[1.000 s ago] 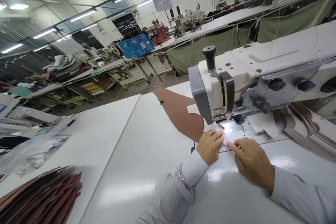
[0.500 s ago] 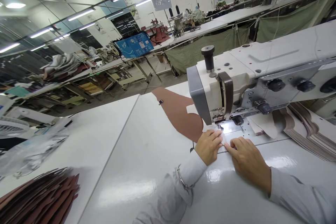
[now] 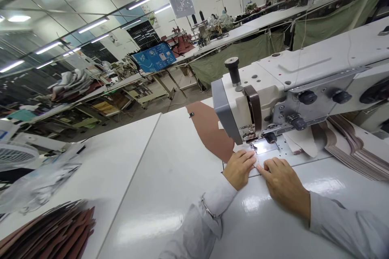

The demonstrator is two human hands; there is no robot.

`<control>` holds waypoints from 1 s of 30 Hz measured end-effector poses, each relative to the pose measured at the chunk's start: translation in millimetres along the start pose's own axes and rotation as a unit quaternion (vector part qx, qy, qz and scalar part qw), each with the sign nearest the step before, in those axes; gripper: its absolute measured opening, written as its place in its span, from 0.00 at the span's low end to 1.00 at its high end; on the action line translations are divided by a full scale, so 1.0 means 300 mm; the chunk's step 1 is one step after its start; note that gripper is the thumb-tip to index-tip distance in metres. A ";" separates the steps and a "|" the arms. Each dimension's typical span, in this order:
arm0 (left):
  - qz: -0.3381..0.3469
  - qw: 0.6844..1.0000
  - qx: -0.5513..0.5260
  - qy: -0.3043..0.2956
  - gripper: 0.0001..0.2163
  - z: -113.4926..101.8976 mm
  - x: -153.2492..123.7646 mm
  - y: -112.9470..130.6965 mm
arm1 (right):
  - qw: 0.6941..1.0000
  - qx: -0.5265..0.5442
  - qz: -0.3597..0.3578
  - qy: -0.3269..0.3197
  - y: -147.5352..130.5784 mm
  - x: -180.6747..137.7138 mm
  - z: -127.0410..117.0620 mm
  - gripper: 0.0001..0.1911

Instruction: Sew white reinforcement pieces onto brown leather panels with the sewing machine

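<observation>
A flat brown leather-like piece (image 3: 209, 131) lies on the white table left of the sewing machine head (image 3: 231, 107), its far part passing behind the head. My left hand (image 3: 240, 170) presses on the piece's near end with fingers held together, just in front of the presser foot (image 3: 253, 145). Close beside it, my right hand (image 3: 282, 184) has its index finger stretched to a small pale edge between the hands, with the other fingers curled. What lies under the fingertips is mostly hidden. The machine's lamp lights the metal needle plate (image 3: 266, 146).
Stacked pale-and-brown cut pieces (image 3: 349, 149) lie under the machine arm at right. A pile of dark red-brown pieces (image 3: 57, 230) sits at lower left, near clear plastic (image 3: 39, 182) and a fan (image 3: 18, 156). A blue bag (image 3: 154, 57) stands on a table beyond.
The brown piece's far end has swung right, toward the machine head. Both hands stay near the presser foot, almost in the same place. The view has shifted slightly.
</observation>
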State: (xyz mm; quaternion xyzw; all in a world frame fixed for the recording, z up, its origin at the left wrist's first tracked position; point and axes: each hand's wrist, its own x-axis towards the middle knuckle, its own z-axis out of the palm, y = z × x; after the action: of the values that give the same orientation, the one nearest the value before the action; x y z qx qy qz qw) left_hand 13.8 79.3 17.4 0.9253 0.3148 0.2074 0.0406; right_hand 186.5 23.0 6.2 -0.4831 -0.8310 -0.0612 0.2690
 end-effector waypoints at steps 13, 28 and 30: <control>-0.004 1.000 0.004 0.020 0.11 0.008 -0.002 0.017 | 0.999 -0.032 -0.009 -0.018 0.006 -0.003 0.012 0.13; -0.020 1.000 0.008 0.023 0.11 0.019 0.006 0.032 | 0.999 -0.023 -0.011 -0.020 0.029 -0.008 0.001 0.14; -0.022 0.999 0.007 0.022 0.11 0.018 0.007 0.033 | 0.999 -0.022 -0.008 -0.022 0.029 -0.007 0.000 0.13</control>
State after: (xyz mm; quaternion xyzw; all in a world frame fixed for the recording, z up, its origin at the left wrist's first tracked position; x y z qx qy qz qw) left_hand 23.0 72.9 15.3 0.9135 0.3376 0.2248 0.0315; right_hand 194.6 25.9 3.8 -0.4831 -0.8391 -0.0713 0.2395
